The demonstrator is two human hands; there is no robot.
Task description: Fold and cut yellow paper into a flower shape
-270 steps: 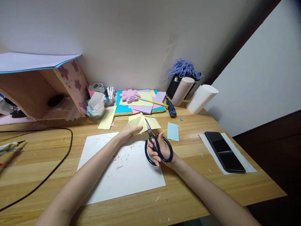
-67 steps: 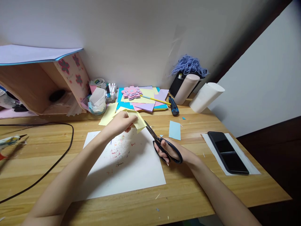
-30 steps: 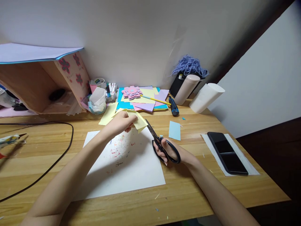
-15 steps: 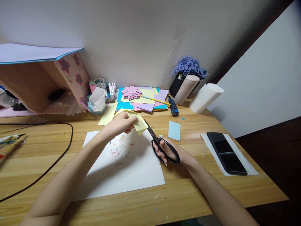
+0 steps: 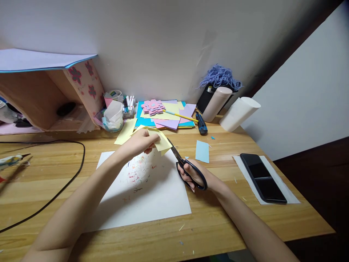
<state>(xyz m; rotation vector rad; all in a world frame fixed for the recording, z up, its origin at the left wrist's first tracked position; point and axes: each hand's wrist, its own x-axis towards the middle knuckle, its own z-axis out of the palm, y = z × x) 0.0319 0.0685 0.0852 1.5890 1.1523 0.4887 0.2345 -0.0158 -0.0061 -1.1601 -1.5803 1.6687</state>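
My left hand [image 5: 143, 142] is closed on a piece of yellow paper [image 5: 163, 142], which looks folded and hangs above a marked white sheet [image 5: 160, 196]. My right hand [image 5: 192, 173] grips black-handled scissors [image 5: 178, 157], its fingers through the loops. The scissor blades point up and left and meet the right edge of the yellow paper; whether they cut into it I cannot tell. A light blue paper rectangle [image 5: 202, 151] lies just beyond my right hand. Another yellow piece [image 5: 125, 131] lies on the table behind my left hand.
At the back are stacked coloured papers [image 5: 166, 123] with a pink paper flower [image 5: 153, 107], a yellow pencil [image 5: 180, 116] and a blue cutter [image 5: 201, 124]. A phone [image 5: 263, 178] lies at right. A glue gun [image 5: 12, 161], black cable [image 5: 65, 187] and open box [image 5: 81, 94] are left.
Almost nothing differs. The scissor handles have drawn slightly closer together in my right hand, while my left hand and the yellow paper stay in place.
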